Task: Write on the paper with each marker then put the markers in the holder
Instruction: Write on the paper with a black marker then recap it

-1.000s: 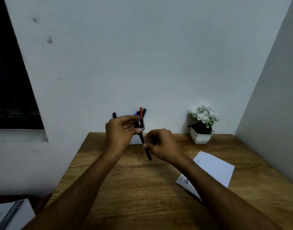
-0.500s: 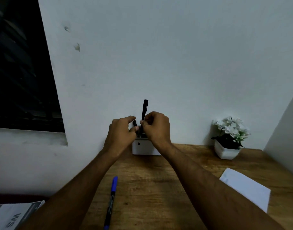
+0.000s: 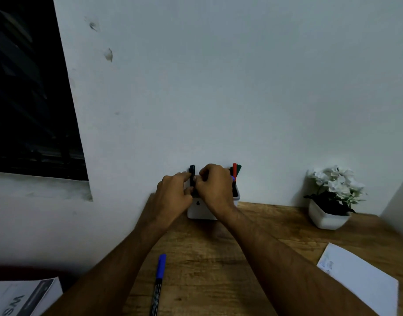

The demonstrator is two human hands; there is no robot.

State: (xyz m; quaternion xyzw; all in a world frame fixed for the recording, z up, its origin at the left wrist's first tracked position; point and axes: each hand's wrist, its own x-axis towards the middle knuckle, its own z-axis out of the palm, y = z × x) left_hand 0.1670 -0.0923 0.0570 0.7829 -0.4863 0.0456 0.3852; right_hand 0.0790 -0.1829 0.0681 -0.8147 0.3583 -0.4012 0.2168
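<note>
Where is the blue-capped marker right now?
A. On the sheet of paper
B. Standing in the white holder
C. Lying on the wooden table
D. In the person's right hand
C: the blue-capped marker lies flat on the wooden table, between the person's forearms and untouched.

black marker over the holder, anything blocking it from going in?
Nothing visible does. Both hands hold the black marker upright at the white holder's left end; the red and green markers stand at its right end. The opening itself is hidden.

White holder (image 3: pixel 199 210); blue-capped marker (image 3: pixel 158 282); red marker (image 3: pixel 234 170); white paper (image 3: pixel 364 279); brown wood-grain table (image 3: pixel 207 258).
</note>
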